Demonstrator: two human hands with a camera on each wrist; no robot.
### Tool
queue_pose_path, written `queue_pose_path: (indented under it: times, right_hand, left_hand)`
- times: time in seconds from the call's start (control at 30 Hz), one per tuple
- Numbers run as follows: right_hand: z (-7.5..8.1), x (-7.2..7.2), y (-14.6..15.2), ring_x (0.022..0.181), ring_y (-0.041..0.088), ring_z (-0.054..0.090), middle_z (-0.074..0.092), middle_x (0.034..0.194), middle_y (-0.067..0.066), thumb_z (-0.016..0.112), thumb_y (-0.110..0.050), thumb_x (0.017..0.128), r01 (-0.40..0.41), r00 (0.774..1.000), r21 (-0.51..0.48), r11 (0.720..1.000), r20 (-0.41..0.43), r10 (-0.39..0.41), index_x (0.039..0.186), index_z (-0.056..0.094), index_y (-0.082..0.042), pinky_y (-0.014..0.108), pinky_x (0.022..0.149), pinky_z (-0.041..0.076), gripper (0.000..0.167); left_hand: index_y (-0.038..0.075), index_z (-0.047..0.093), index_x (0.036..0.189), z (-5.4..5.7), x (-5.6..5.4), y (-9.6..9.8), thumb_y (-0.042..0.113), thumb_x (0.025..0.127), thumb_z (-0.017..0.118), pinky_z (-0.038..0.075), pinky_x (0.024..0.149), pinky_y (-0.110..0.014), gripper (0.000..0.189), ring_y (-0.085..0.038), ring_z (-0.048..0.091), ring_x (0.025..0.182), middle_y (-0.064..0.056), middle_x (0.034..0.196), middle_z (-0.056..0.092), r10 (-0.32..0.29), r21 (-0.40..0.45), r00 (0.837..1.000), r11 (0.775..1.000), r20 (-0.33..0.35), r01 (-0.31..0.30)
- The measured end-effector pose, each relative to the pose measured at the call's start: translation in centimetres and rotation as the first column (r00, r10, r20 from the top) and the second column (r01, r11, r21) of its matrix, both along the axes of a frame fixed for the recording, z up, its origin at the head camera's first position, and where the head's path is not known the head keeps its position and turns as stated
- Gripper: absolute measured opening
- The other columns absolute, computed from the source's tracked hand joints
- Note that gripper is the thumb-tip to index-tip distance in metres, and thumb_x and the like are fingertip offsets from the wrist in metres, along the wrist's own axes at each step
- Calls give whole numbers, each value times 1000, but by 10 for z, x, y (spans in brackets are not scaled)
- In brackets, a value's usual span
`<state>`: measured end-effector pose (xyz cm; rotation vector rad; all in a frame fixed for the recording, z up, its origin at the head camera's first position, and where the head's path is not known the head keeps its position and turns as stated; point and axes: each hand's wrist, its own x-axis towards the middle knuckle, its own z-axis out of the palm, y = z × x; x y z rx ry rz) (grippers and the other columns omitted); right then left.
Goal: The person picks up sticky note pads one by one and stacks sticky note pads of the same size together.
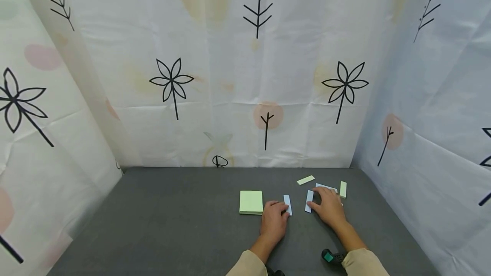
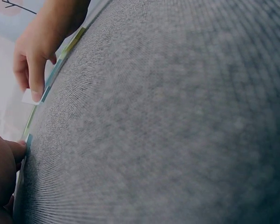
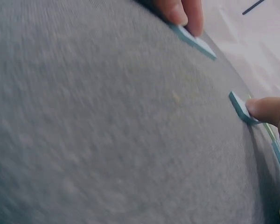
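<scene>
In the head view my left hand (image 1: 274, 221) has its fingertips on a narrow light-blue paper strip (image 1: 288, 205), which lies on the grey table. Two of those fingertips touch the same strip (image 3: 203, 47) in the right wrist view. My right hand (image 1: 330, 208) rests its thumb on a second blue strip (image 1: 309, 201), while its other fingers reach over a third blue strip (image 1: 326, 187) behind, partly hidden. That thumb presses on the strip (image 3: 239, 108) in the right wrist view. A pale green square pad of notes (image 1: 251, 202) lies just left of the left hand.
Pale green strips lie near the right hand, one angled at the back (image 1: 305, 180) and one upright to the right (image 1: 343, 190). A black device with a green patch (image 1: 330, 256) is by the right sleeve. Patterned white curtains (image 1: 218, 131) border the grey table (image 1: 172, 216).
</scene>
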<state>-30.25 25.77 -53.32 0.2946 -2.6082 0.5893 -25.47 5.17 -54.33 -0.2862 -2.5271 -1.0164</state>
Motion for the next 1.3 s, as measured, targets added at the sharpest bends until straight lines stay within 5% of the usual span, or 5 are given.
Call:
queue_pose_path:
  times: [0.33, 0.57, 0.87, 0.97, 1.3]
  right_hand:
    - [3, 8, -16, 78, 27, 58, 63, 80, 5, 79, 0, 71, -36, 998, -282, 959, 32, 47, 101, 61, 0, 46, 71, 45, 36]
    - [7, 5, -18, 71, 17, 59, 64, 75, 1, 75, 0, 80, 18, 986, -403, 915, 156, 50, 102, 65, 0, 32, 65, 47, 24]
    - [25, 5, -29, 60, 17, 57, 66, 74, 9, 69, 2, 86, 93, 930, -698, 710, 316, 189, 113, 62, 11, 28, 52, 49, 29]
    - [23, 1, -34, 60, 16, 58, 66, 73, 9, 67, 3, 87, 97, 915, -732, 674, 332, 228, 114, 61, 13, 28, 52, 50, 30]
    - [17, -6, -47, 52, 15, 57, 62, 64, 8, 69, 7, 84, -20, 913, -621, 784, 308, 267, 103, 64, 13, 28, 47, 51, 21]
  left_hand:
    - [14, 79, 100, 0, 0, -1, 13, 79, 80, 49, 90, -37, 21, -22, 58, 108, 5, 105, 72, -38, -29, 998, 999, -47, 37]
    - [17, 79, 99, 0, 1, -2, 15, 78, 81, 48, 90, -38, 21, -22, 57, 109, 7, 104, 72, -44, -36, 998, 998, -44, 42]
    - [18, 78, 102, -1, 0, -2, 18, 79, 81, 47, 92, -40, 23, -22, 56, 112, 8, 102, 71, -38, -36, 999, 999, 2, 38]
    - [18, 78, 102, 0, 0, -1, 18, 78, 81, 48, 92, -41, 24, -23, 56, 113, 7, 102, 71, -38, -39, 999, 999, 18, 38]
    - [20, 77, 102, 0, -1, 0, 19, 77, 82, 49, 89, -42, 26, -23, 57, 112, 5, 101, 70, -28, -45, 999, 999, 17, 29]
